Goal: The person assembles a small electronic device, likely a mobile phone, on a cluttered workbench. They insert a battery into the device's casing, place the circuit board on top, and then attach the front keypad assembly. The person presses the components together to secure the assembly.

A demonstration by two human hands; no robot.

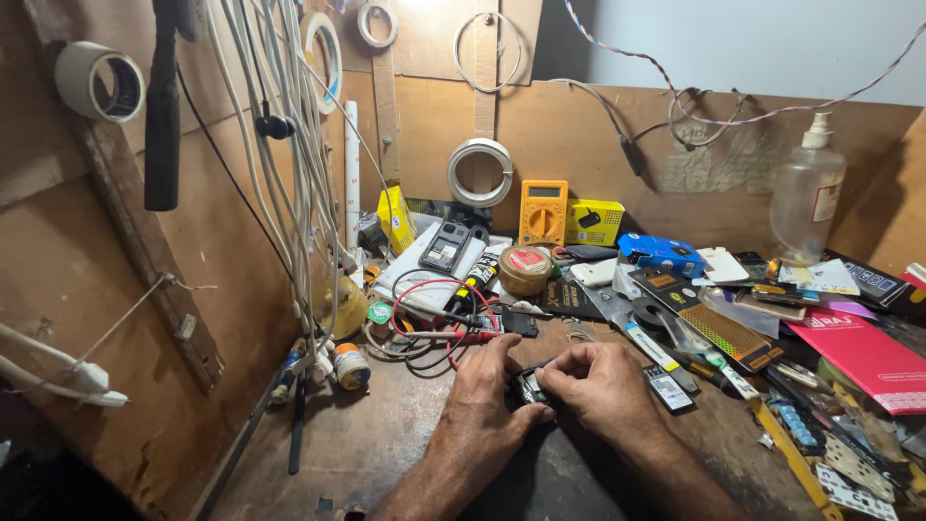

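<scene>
My left hand (487,394) and my right hand (600,384) meet over a small dark phone-like device (529,387) on the wooden workbench (386,434). Both hands pinch it, fingers curled around its edges, and most of the device is hidden beneath them. Just beyond the hands lie red and black probe leads (439,323) in loops. A small flat part with a label (667,387) lies right of my right hand.
A yellow multimeter (543,211), a yellow box (594,221), tape rolls (524,269) and a blue box (662,253) stand behind. A red booklet (868,355), phone parts and packets crowd the right. A pump bottle (806,198) stands far right. White cables (289,174) hang on the left wall.
</scene>
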